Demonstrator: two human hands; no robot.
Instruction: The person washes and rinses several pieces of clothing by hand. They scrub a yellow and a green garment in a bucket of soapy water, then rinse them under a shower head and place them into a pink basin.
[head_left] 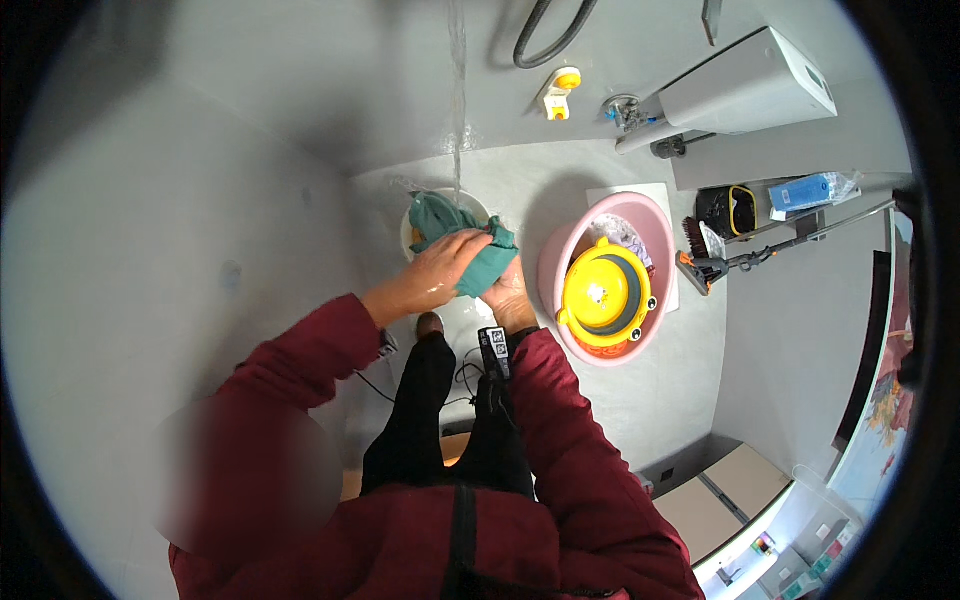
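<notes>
The left hand (440, 271) lies on top of a wet green cloth (487, 268), its fingers close together and pressing down on it. The right hand (508, 297) is at the cloth's near right edge. The cloth hides most of its fingers, so I cannot tell how tight they are. Part of the cloth hangs into a round white basin (406, 232) on the floor. A thin, clear stream of water (458, 95) falls into the basin, just behind the cloth. Both arms have dark red sleeves (575, 405).

To the right stands a big oval pink plastic tub (657, 225). A round yellow and grey bowl with cartoon eyes (571, 296) sits inside it, on top of some pale crumpled clothes (618, 232). Past the tub is a grey and orange broom with dark bristles (706, 268). A bendy grey hose (541, 52) hangs by the wall, and a small white and yellow holder (556, 97) is stuck near it.
</notes>
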